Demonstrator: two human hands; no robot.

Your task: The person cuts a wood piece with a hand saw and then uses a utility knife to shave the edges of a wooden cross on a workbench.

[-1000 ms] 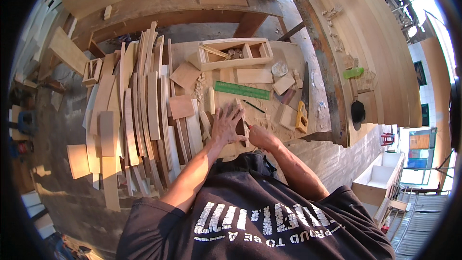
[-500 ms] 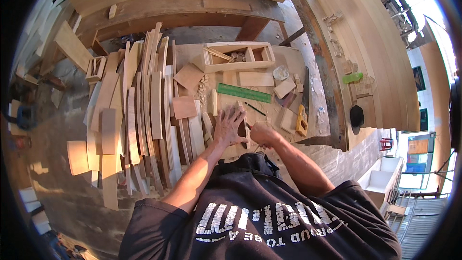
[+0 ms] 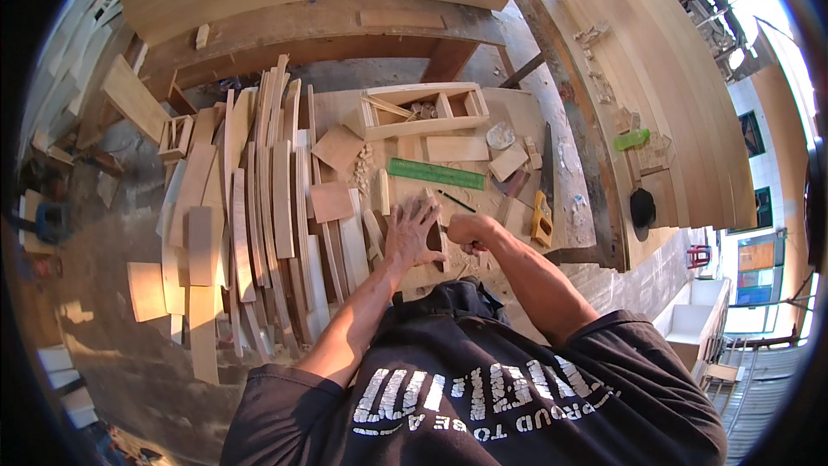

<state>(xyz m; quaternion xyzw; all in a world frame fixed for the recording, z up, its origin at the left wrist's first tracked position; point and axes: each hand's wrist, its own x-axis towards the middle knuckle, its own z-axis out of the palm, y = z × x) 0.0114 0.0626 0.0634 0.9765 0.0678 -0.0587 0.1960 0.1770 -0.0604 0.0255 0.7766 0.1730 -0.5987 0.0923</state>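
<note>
My left hand [image 3: 411,233] lies with fingers spread over a small wooden piece [image 3: 445,252] near the front of the work board, pressing or steadying it. My right hand [image 3: 471,230] is closed in a fist just to the right, against that piece. Whatever the fist holds is hidden. Beyond them lie a dark pencil [image 3: 456,200] and a green ruler [image 3: 436,173]. A wooden block [image 3: 384,192] stands out left of the ruler. To the right rests a saw with a yellow handle [image 3: 542,220], its dark blade pointing away.
Many wooden strips [image 3: 283,198] are stacked on the left. A divided wooden box [image 3: 423,128] holding sticks and small pieces stands at the back of the board. A bench on the right carries long planks [image 3: 664,95], a green bottle [image 3: 632,139] and a dark cap [image 3: 641,209].
My right fist has shifted slightly; a thin pointed thing that showed below it is no longer visible. My left hand stays on the wooden piece. The whole view has tilted a little.
</note>
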